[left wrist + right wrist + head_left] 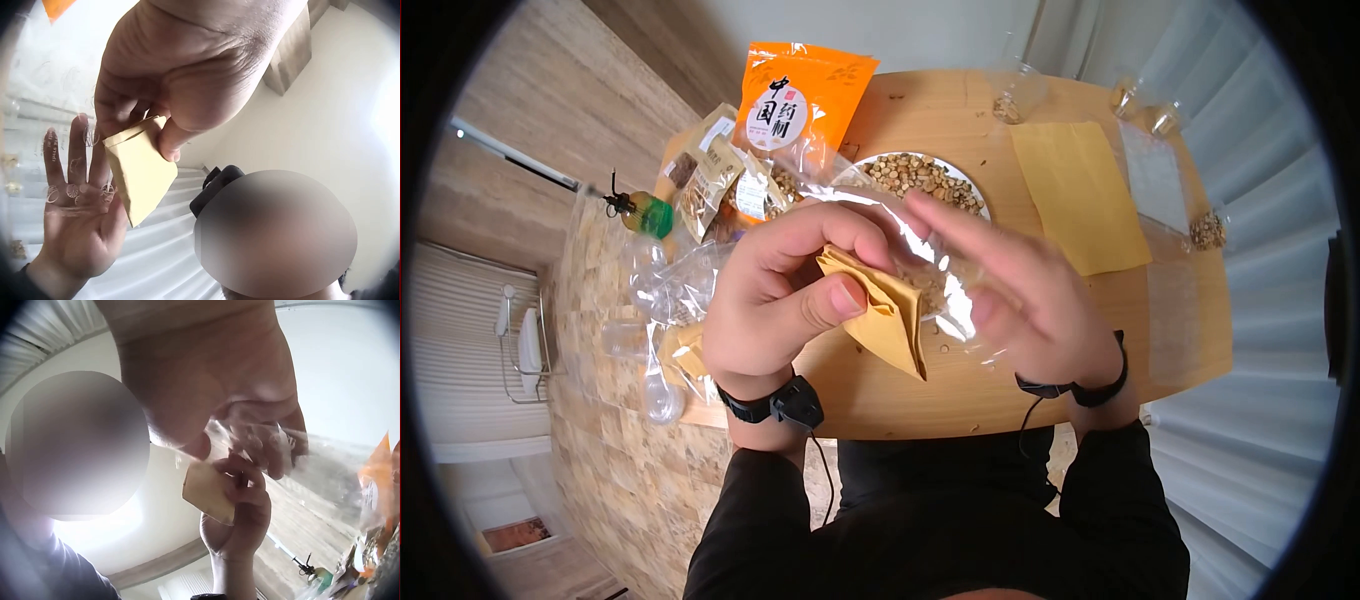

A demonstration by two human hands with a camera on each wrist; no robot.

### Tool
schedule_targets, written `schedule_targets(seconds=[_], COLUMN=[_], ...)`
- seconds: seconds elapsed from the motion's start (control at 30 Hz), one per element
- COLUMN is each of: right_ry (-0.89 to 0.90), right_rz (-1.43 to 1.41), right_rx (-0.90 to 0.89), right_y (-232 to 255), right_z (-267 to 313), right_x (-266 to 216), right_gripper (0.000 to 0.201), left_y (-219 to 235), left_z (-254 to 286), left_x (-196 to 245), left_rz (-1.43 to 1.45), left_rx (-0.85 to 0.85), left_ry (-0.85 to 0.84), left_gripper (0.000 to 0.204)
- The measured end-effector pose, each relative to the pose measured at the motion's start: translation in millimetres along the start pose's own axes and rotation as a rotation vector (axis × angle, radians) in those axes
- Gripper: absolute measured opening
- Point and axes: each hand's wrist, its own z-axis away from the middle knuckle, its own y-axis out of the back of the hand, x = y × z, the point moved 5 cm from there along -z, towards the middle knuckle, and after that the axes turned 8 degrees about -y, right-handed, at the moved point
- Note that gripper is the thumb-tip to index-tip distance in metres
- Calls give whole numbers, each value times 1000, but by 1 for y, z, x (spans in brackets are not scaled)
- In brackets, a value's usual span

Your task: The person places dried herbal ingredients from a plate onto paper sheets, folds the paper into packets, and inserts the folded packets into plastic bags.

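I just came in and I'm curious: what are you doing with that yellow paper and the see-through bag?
A person holds things up above a round wooden table. The left hand pinches a small folded tan paper packet between thumb and fingers. The right hand, fingers straight, rests against a clear plastic bag beside the packet. On the table sit a white plate of pale dried seeds, a flat yellow paper sheet and an orange printed pouch.
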Motion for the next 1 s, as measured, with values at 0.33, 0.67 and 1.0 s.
schedule_targets(seconds=[0.33, 0.67, 1.0], right_ry=[-257, -347, -251], right_rz=[-731, -649, -331], right_rx=[-35, -53, 68], right_y=[8, 7, 14], right_z=[-5, -1, -3], right_x=[28, 23, 24], right_gripper=[63, 61, 31], left_y=[0, -14, -10], left_z=[4, -2, -5], left_x=[21, 16, 6], left_rz=[-409, -446, -482], left_rx=[115, -256, -112], left_ry=[-199, -304, -203], left_gripper=[40, 40, 41])
